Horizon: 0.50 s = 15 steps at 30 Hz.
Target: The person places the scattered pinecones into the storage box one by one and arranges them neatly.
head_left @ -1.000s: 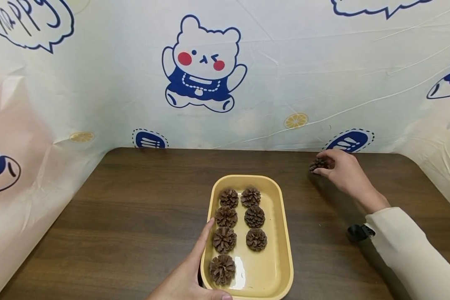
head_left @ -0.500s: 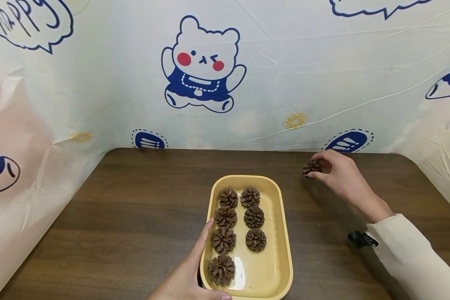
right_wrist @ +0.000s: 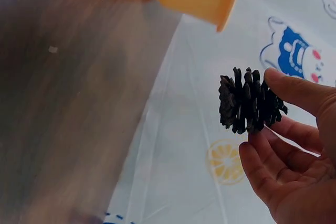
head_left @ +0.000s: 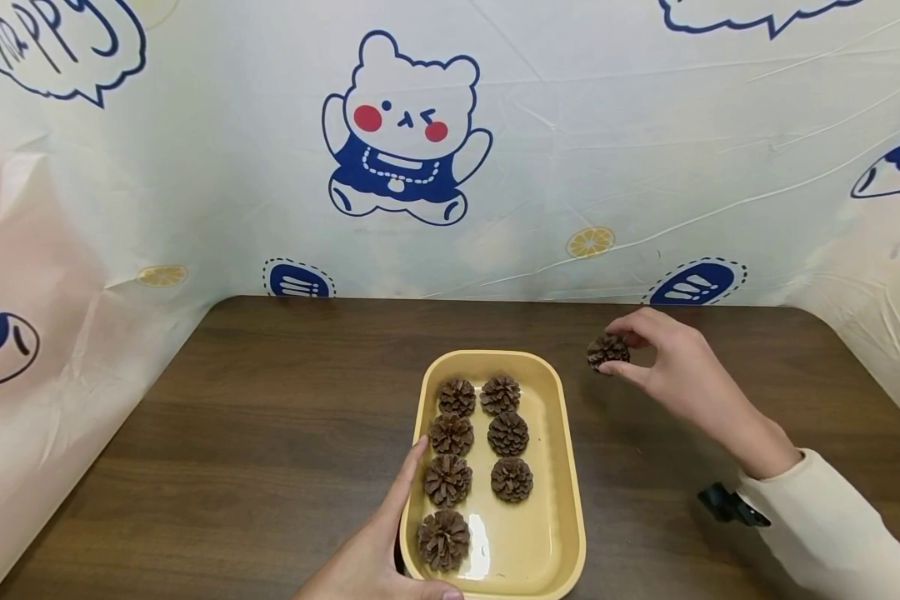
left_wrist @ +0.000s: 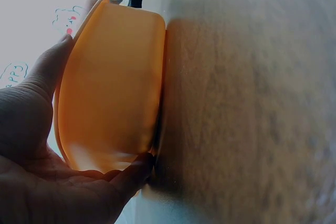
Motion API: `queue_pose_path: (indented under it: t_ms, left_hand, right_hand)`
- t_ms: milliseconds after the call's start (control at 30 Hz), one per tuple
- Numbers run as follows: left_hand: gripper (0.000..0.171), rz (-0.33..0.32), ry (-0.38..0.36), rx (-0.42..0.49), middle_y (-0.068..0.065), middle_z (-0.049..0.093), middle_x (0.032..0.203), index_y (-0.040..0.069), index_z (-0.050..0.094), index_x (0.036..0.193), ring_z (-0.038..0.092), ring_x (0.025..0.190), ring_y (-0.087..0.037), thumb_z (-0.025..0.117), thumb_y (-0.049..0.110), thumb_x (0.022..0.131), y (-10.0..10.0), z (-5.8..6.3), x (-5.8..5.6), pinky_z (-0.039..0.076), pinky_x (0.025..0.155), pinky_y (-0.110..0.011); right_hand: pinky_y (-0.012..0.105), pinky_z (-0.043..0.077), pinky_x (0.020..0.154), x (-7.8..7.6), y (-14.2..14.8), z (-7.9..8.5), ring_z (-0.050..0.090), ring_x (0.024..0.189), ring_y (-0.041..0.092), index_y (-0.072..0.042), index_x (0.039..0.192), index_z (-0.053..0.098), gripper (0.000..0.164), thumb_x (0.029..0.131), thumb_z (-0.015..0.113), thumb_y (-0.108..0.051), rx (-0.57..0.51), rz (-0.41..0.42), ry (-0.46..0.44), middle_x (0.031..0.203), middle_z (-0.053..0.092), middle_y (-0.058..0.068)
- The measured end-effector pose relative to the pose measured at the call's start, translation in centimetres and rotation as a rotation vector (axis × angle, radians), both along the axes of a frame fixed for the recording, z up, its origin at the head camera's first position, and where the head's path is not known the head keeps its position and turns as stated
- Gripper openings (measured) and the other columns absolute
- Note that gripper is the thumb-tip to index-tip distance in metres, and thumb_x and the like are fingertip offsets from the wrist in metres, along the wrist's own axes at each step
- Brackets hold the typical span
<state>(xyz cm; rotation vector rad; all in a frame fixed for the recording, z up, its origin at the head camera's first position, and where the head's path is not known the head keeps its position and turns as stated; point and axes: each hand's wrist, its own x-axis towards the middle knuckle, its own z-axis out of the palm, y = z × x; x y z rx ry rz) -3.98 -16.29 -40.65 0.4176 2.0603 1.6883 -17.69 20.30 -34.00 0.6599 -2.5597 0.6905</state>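
Note:
My right hand [head_left: 686, 375] pinches a brown pine cone [head_left: 604, 353] between thumb and fingers, off to the right of the tray's far end. In the right wrist view the cone [right_wrist: 249, 100] hangs from the fingertips, above the table. A yellow tray [head_left: 528, 533] stands lengthwise before me, with pine cones in two columns: several on the left, three on the right. My left hand [head_left: 378, 542] grips the tray's near left corner. In the left wrist view, the thumb lies along the rim and the fingers [left_wrist: 134, 174] reach around the tray's lower side.
The dark wooden table [head_left: 270, 433] extends around the tray. A pale sheet [head_left: 570, 150] with cartoon bears rises along its back and sides. A black device [head_left: 731, 506] is strapped at my right wrist, by the light sleeve [head_left: 825, 525].
My right hand has brought the pine cone from the table's far right leftward and nearer to me, towards the tray. The left hand and the tray stay in place.

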Motion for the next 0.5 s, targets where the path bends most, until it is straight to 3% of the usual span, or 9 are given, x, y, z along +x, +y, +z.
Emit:
queue_pose_path:
  t_ms: [167,267,367,500]
  left_hand:
    - [0.138,-0.004,-0.088,0.064,-0.021,0.000,0.174,0.036,-0.014,0.167,0.050,0.136,-0.036,0.092,0.015,0.081,0.1,0.2,-0.1,0.053,0.096,-0.024]
    - [0.138,-0.003,-0.120,0.089,-0.021,-0.001,0.174,0.038,-0.014,0.166,0.051,0.135,-0.038,0.091,0.014,0.082,0.1,0.2,-0.1,0.054,0.095,-0.025]
    - [0.138,-0.008,-0.053,0.062,-0.022,-0.001,0.174,0.036,-0.013,0.167,0.045,0.139,-0.040,0.092,0.013,0.081,0.1,0.0,-0.1,0.051,0.098,-0.022]
    - [0.138,-0.009,0.008,0.034,-0.022,0.000,0.174,0.034,-0.012,0.168,0.040,0.142,-0.039,0.092,0.013,0.080,0.1,-0.1,0.0,0.049,0.100,-0.020]
  right_hand:
    - [0.021,0.051,0.078,1.2,-1.0,0.3,0.066,0.087,0.017,-0.007,0.105,0.074,0.038,0.073,0.094,-0.004,-0.014,0.069,0.055,0.100,0.072,0.002]
    - [0.021,0.052,0.079,1.9,-1.5,0.4,0.065,0.087,0.015,-0.007,0.106,0.074,0.041,0.071,0.095,-0.004,-0.019,0.113,0.087,0.102,0.072,0.002]
    - [0.024,0.053,0.079,2.7,-1.9,0.4,0.065,0.088,0.015,-0.007,0.107,0.074,0.043,0.070,0.096,-0.005,-0.020,0.151,0.111,0.103,0.072,0.001]
    - [0.018,0.052,0.084,3.6,-2.4,0.4,0.066,0.091,0.014,-0.008,0.109,0.073,0.046,0.069,0.095,-0.006,-0.037,0.213,0.126,0.106,0.072,0.000]
